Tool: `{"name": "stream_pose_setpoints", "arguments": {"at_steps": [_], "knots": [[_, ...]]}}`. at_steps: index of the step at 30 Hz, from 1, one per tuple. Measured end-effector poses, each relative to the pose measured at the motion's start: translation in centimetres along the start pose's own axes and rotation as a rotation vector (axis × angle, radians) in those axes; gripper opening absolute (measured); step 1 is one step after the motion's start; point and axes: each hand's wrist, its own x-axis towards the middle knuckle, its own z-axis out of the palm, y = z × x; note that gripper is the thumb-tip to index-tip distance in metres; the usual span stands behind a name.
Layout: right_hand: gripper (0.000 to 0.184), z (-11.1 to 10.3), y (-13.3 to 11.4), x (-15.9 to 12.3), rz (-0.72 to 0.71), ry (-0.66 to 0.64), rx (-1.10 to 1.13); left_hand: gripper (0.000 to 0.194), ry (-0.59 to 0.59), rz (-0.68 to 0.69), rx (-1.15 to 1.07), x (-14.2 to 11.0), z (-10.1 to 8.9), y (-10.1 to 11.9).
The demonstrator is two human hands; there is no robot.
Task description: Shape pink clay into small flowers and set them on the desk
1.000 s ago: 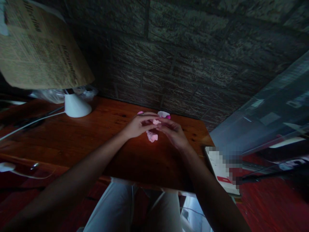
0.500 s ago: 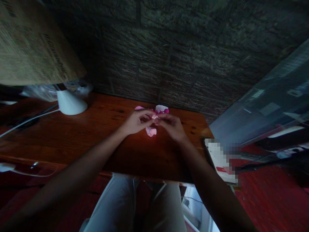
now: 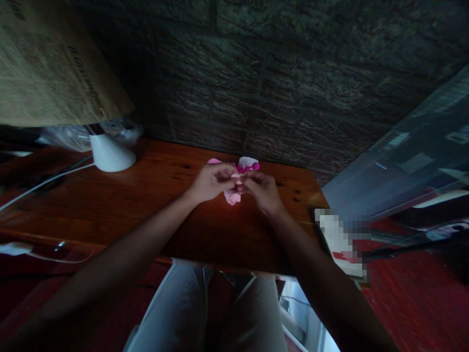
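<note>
Over the wooden table, my left hand (image 3: 212, 183) and my right hand (image 3: 263, 189) meet, fingertips pinched together. Between them they grip a small pale pink piece (image 3: 237, 177); whether it is clay, paper or petal I cannot tell. Just below the fingers lies a crumpled light pink piece (image 3: 232, 197). Behind my right fingers are a whitish-pink piece (image 3: 248, 162) and small magenta round bits (image 3: 255, 166). Another pink piece (image 3: 214, 161) shows past my left hand, partly covered by it.
A lamp with a white base (image 3: 113, 153) and a printed paper-like shade (image 3: 54, 68) stands at the left, its cable crossing the table (image 3: 146, 166). Clear plastic (image 3: 66, 139) lies behind it. A dark brick-patterned wall (image 3: 234, 98) borders the back. A partly blurred-out box (image 3: 340, 249) sits at the right edge.
The pale pink piece has shifted slightly as my fingers close in around it. The whole view has moved a little, so the table things appear slightly further right.
</note>
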Motion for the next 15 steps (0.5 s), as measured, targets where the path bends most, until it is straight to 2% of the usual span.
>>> {"name": "stream_pose_setpoints", "arguments": {"at_steps": [4, 8, 10, 13, 14, 15], "knots": [[0.029, 0.6, -0.2, 0.2, -0.019, 0.046, 0.1, 0.016, 0.167, -0.089, -0.124, 0.5, 0.6, -0.2], [0.026, 0.9, -0.8, 0.1, -0.058, 0.061, 0.096, 0.016, 0.315, -0.186, -0.283, 1.2, 0.7, -0.7], [0.024, 0.6, -1.1, 0.0, -0.086, 0.08, 0.11, 0.015, 0.405, -0.221, -0.361, 1.7, -0.3, -1.0], [0.019, -0.4, -1.6, 0.0, -0.139, 0.14, 0.157, 0.012, 0.627, -0.201, -0.457, 2.1, -3.0, -1.5], [0.017, -0.8, -1.7, 0.0, -0.148, 0.157, 0.175, 0.012, 0.655, -0.204, -0.461, 2.1, -3.9, -1.6], [0.017, -1.1, -1.8, 0.0, -0.148, 0.167, 0.193, 0.014, 0.63, -0.227, -0.452, 2.0, -4.7, -1.6]]}}
